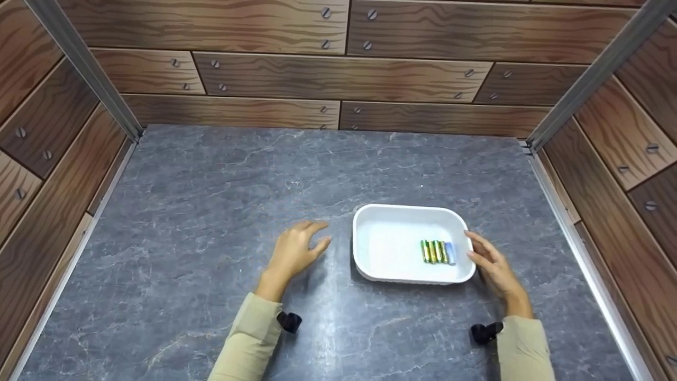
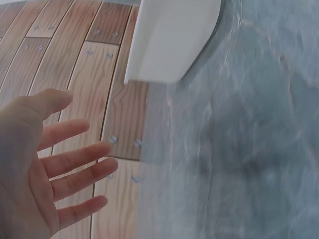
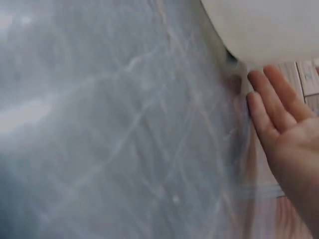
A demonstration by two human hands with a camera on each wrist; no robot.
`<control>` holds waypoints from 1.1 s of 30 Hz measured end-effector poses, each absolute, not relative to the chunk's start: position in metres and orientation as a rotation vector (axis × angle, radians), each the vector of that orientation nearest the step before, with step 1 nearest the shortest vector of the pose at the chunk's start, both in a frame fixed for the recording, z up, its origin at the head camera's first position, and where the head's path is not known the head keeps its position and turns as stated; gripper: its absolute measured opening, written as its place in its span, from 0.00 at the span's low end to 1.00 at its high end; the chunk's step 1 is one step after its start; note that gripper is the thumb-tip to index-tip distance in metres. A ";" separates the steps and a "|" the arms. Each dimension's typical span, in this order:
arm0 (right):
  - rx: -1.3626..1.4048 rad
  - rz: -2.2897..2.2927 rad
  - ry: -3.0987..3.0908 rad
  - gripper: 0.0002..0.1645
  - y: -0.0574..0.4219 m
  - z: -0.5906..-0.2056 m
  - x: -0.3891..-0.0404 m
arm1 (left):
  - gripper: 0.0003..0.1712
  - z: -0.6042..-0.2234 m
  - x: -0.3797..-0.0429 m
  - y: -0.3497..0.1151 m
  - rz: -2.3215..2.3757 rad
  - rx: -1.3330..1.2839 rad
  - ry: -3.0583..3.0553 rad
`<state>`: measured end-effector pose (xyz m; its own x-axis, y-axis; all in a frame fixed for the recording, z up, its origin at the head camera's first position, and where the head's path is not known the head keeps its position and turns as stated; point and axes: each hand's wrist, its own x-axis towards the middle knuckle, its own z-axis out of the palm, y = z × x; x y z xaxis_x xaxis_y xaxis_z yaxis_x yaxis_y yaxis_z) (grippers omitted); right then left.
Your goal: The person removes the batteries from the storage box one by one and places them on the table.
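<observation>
Tan sleeves [image 1: 247, 336] reach over the grey table [image 1: 211, 185] from the near side. I see the left hand [image 1: 292, 253], fingers loosely spread, holding nothing, beside the white tub [image 1: 386, 246] and apart from it; the right hand [image 1: 494, 265], fingers nearly straight, touches the tub's right rim. Inside, toward that side, batteries [image 1: 432, 252] lie in a neat row, mostly gold, one blue.

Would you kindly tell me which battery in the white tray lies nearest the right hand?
The blue battery, at the end of the row towards the right hand; the other batteries are green and gold.
</observation>
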<state>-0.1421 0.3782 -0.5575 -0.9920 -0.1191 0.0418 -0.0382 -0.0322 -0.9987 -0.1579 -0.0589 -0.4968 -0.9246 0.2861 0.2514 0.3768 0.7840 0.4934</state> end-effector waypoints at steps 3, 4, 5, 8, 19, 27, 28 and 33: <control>-0.275 -2.259 1.975 0.30 0.383 -0.563 -0.142 | 0.21 -0.499 -0.156 -0.049 -0.913 -0.588 -2.818; -0.292 -2.260 1.949 0.30 0.384 -0.564 -0.142 | 0.21 -0.500 -0.156 -0.045 -0.932 -0.605 -2.821; -0.299 -2.260 1.929 0.31 0.385 -0.564 -0.142 | 0.20 -0.500 -0.155 -0.041 -0.952 -0.623 -2.815; -0.312 -2.257 1.892 0.33 0.386 -0.565 -0.142 | 0.20 -0.499 -0.153 -0.030 -0.991 -0.664 -2.806; -0.250 -2.259 1.887 0.32 0.387 -0.566 -0.142 | 0.16 -0.492 -0.150 0.009 -1.004 -0.875 -2.705; -0.198 -2.213 1.899 0.31 0.383 -0.562 -0.142 | 0.15 -0.491 -0.152 0.038 -0.851 -0.971 -2.741; -0.188 -2.208 1.897 0.31 0.382 -0.562 -0.142 | 0.16 -0.491 -0.153 0.041 -0.843 -0.984 -2.752; -0.170 -2.199 1.902 0.32 0.379 -0.562 -0.143 | 0.16 -0.495 -0.157 0.054 -0.852 -1.017 -2.825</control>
